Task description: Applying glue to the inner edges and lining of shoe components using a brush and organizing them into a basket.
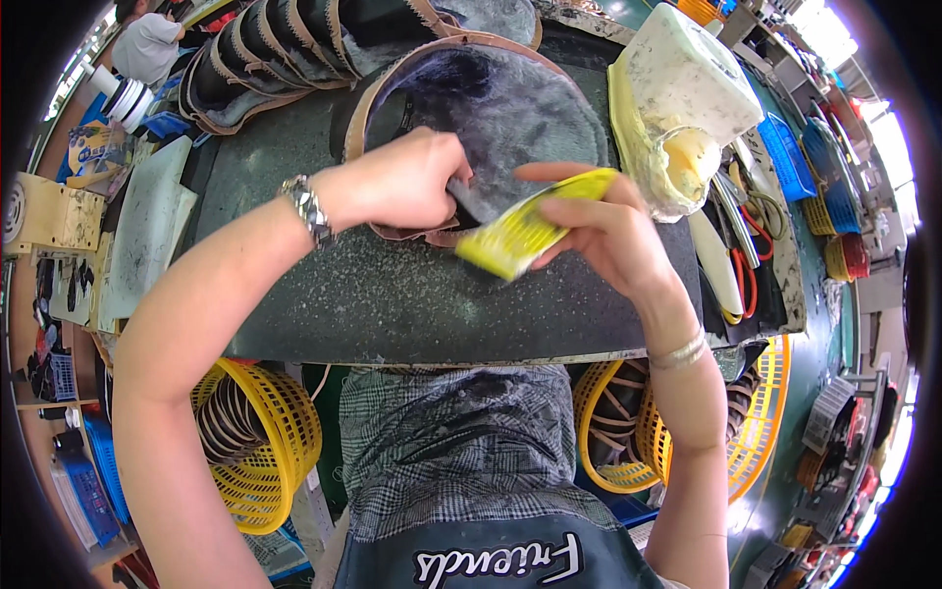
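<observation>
On the dark worktop in front of me lies a boot upper (535, 108) with grey fur lining and a tan edge. My left hand (412, 187) is closed at its near left edge, pinching the lining. The fingertips are partly hidden. A flat, shiny yellow piece (515, 231) is gripped between the thumb and fingers of my right hand (618, 236), just over the near edge of the upper. Motion blurs the yellow piece, so I cannot tell its kind.
A row of similar uppers (280, 49) stands at the back left. To the right are a white, glue-crusted container (682, 98) and orange-handled scissors (743, 280). Yellow baskets (280, 442) with more uppers sit below the table (392, 324). Another person (147, 44) is far left.
</observation>
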A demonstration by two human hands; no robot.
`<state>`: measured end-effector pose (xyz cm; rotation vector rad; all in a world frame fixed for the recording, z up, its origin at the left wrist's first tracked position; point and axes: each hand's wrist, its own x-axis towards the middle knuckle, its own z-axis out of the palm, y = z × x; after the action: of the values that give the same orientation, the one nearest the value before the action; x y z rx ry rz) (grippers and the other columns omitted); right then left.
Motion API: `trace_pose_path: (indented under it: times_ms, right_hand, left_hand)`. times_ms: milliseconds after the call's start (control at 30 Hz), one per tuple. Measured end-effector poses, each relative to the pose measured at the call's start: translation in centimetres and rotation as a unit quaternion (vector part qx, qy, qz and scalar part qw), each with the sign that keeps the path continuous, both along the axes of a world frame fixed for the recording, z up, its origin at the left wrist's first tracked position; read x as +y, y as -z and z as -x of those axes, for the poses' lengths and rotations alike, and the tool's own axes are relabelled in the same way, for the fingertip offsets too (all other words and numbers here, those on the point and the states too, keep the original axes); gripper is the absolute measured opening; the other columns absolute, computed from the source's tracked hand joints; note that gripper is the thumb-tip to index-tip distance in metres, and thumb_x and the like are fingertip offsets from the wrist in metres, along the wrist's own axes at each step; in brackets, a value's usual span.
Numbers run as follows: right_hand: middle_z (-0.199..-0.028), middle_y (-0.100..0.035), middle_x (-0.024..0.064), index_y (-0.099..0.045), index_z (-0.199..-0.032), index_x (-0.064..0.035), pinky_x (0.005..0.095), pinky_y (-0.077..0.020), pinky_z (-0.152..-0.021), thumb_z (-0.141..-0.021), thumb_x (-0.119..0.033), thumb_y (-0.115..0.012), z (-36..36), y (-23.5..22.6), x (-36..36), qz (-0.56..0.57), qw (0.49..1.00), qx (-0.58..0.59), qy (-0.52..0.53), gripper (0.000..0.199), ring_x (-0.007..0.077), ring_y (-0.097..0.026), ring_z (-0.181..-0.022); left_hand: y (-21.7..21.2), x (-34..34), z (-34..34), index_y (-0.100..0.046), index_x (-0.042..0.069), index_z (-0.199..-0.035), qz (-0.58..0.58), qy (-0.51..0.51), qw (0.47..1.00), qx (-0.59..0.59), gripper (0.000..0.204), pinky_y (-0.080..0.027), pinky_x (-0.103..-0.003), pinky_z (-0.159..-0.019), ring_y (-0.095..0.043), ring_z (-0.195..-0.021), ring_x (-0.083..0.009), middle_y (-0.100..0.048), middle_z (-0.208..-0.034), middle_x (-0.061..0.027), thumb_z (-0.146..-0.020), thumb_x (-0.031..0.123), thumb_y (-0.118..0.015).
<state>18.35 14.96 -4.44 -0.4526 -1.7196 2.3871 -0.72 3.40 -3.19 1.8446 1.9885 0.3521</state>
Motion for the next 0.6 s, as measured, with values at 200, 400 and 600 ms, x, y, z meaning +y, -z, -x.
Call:
trace_pose_path:
  times_ms: [200,400,600]
  right_hand:
    - [-0.095,-0.06,0.0218,-0.031,-0.129,0.0105,0.0349,-0.0572,-0.062,-0.082,-0.003,-0.054,2.2,1.9,0.1,0.1,0.966,-0.124,-0.203,0.053,0.0283,-0.065,-0.078]
    - [-0.092,-0.062,0.0206,-0.029,-0.132,0.0079,0.035,-0.0572,-0.062,-0.081,-0.003,-0.054,4.5,1.3,-2.8,0.136,0.941,-0.084,-0.298,0.058,0.0272,-0.065,-0.075]
    - [-0.085,-0.062,0.017,-0.055,-0.102,0.0078,0.0289,-0.0571,-0.057,-0.079,-0.001,-0.055,1.5,-1.0,-3.9,-0.059,0.998,0.0,0.035,0.025,0.0222,-0.064,-0.071]
  left_hand:
    - [1.4,-4.9,1.1,-0.058,-0.002,-0.095,-0.158,-0.204,0.931,-0.257,0.022,-0.045,-0.023,-0.074,-0.057,-0.085,-0.0113,-0.06,-0.088,-0.0064,-0.073,-0.002,-0.058]
    - [3.5,-6.6,1.6,-0.058,-0.004,-0.093,-0.12,-0.298,0.923,-0.214,0.016,-0.043,-0.022,-0.066,-0.053,-0.075,-0.0074,-0.06,-0.082,-0.0042,-0.08,0.005,-0.058]
    - [4.1,-6.2,1.5,-0.057,-0.006,-0.095,-0.096,-0.383,0.869,-0.3,0.016,-0.04,-0.022,-0.059,-0.052,-0.069,-0.008,-0.06,-0.081,-0.0036,-0.082,0.003,-0.056]
